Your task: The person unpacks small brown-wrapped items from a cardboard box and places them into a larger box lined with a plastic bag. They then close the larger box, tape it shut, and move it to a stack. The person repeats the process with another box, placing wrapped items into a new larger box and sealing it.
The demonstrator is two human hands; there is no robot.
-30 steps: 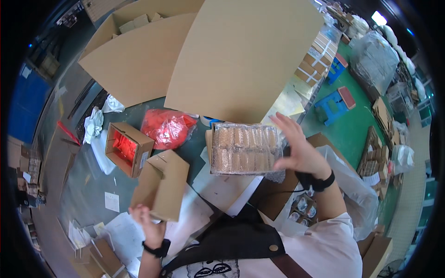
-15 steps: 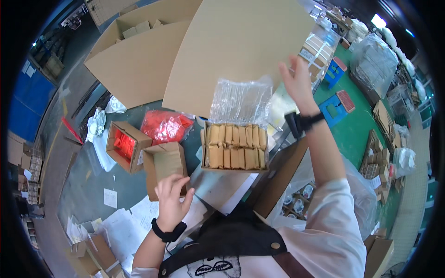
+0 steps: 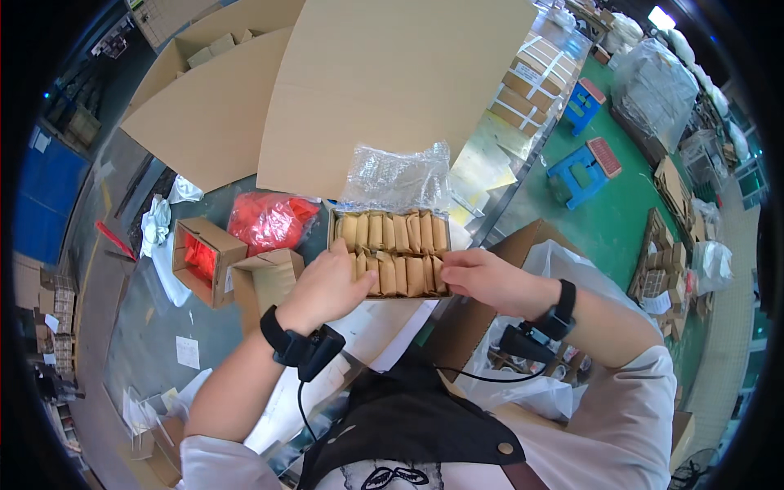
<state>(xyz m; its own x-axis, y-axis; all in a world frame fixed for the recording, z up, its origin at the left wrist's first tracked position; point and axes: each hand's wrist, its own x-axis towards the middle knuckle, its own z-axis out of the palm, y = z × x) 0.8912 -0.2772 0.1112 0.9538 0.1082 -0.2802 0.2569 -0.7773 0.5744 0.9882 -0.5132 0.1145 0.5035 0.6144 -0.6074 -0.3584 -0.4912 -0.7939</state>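
A small open carton [image 3: 408, 297] sits in front of me, filled with two rows of brown paper packets [image 3: 398, 233] standing side by side. At its left side is my left hand [image 3: 327, 282], fingers on the wall and thumb over the near-row packets. My right hand [image 3: 480, 280] has its fingertips closed at the right wall; whether a packet is also touched there I cannot tell. Clear bubble wrap [image 3: 398, 173] rises from the carton's far edge. Left of the carton, partly behind my left hand, stands an open box [image 3: 268, 278].
Left of these are a box with red contents [image 3: 204, 261] and a red plastic-wrapped bundle [image 3: 272, 222]. Large cardboard [image 3: 384, 90] stands behind. Strapped cartons [image 3: 531, 82] are at the far right. A plastic-lined box [image 3: 457, 343] is by my right arm.
My right hand has come down from the far right to the carton's right side. My left hand has moved from the open box to the carton's left side. The view has shifted slightly.
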